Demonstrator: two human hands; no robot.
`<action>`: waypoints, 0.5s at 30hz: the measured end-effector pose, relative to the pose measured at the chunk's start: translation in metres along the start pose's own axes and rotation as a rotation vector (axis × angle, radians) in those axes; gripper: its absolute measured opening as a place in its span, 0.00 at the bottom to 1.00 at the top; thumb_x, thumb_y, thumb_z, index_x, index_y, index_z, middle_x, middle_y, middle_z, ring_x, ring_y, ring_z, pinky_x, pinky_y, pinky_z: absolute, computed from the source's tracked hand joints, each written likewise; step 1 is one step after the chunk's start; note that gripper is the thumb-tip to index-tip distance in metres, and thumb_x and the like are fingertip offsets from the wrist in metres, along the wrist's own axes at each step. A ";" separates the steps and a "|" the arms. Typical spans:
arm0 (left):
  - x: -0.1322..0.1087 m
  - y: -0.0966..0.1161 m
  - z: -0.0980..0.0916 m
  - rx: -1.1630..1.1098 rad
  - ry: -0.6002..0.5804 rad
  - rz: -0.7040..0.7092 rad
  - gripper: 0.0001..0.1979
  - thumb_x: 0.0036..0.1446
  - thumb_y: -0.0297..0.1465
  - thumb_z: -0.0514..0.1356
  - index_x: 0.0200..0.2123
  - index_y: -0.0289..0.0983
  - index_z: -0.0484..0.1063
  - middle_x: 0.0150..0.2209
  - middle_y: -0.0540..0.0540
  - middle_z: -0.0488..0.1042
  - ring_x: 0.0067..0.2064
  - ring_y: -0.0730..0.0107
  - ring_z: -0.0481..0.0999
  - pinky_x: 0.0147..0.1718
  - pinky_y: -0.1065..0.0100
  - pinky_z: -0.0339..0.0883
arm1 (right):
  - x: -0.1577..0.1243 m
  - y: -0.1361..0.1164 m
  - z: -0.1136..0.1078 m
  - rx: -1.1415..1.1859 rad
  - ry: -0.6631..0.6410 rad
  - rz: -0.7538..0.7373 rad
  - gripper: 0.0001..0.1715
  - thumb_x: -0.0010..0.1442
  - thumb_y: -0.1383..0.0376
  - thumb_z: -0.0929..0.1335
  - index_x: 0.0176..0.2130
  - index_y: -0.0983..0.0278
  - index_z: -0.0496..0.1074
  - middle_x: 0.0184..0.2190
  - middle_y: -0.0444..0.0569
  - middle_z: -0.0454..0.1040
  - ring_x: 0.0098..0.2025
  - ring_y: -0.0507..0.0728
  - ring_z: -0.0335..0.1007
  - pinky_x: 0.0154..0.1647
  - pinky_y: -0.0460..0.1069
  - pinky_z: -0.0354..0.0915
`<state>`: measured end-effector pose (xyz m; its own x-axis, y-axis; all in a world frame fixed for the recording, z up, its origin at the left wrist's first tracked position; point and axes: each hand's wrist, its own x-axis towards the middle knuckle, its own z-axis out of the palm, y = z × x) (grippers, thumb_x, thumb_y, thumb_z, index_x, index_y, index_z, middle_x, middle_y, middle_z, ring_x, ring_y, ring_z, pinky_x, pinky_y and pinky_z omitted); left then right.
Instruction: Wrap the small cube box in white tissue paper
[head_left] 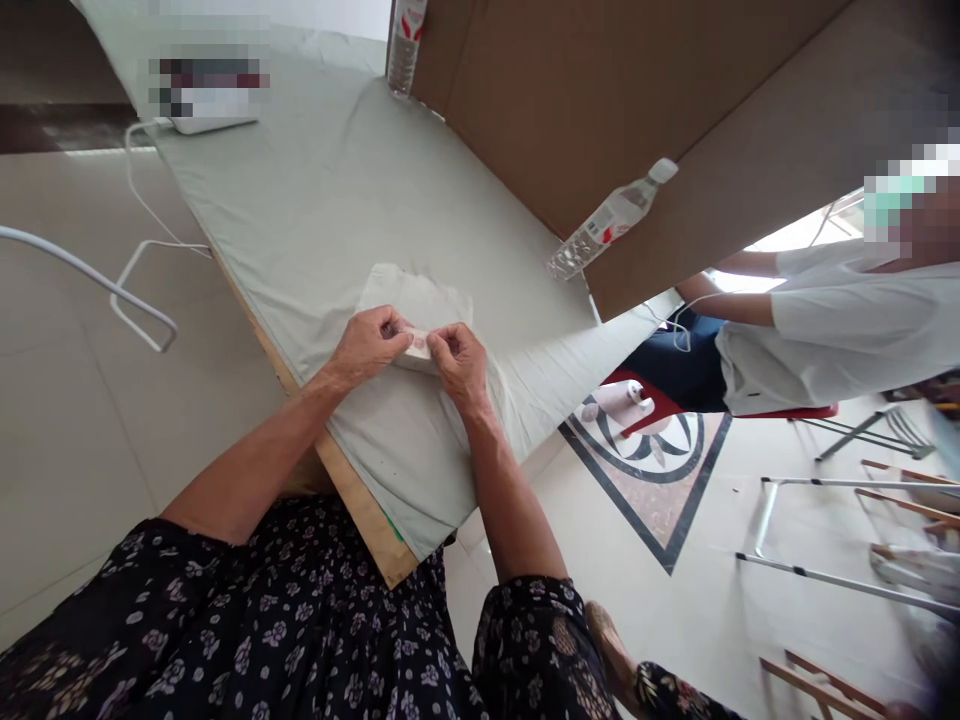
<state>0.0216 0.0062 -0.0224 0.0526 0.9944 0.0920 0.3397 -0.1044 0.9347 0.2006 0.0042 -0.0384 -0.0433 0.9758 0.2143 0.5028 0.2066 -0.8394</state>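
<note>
My left hand (373, 338) and my right hand (460, 362) meet over the near part of the table. Both are closed, thumbs and fingertips pinching opposite ends of a small pale strip (418, 345) that has reddish marks on it. Its material is too small to make out. Under and behind the fingers lies an off-white folded cloth (416, 288), flat on the light green table cover (300, 190).
Brown cardboard panels (555, 90) stand across the table, with a plastic bottle (611, 220) leaning there and another bottle (406, 50) farther back. A white box (214, 110) with a cable sits far left. A person in a white shirt (840, 335) sits to the right.
</note>
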 end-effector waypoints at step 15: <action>-0.008 0.002 -0.002 -0.015 -0.038 -0.032 0.09 0.49 0.36 0.63 0.29 0.37 0.72 0.34 0.47 0.80 0.33 0.70 0.72 0.34 0.68 0.64 | -0.042 -0.032 -0.019 -0.490 0.165 -0.413 0.13 0.73 0.61 0.63 0.43 0.59 0.77 0.49 0.52 0.82 0.54 0.61 0.73 0.59 0.58 0.60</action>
<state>0.0199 -0.0022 -0.0205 0.0774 0.9958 0.0495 0.3278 -0.0723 0.9420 0.2027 -0.0447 -0.0111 -0.2037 0.7915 0.5762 0.8097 0.4670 -0.3553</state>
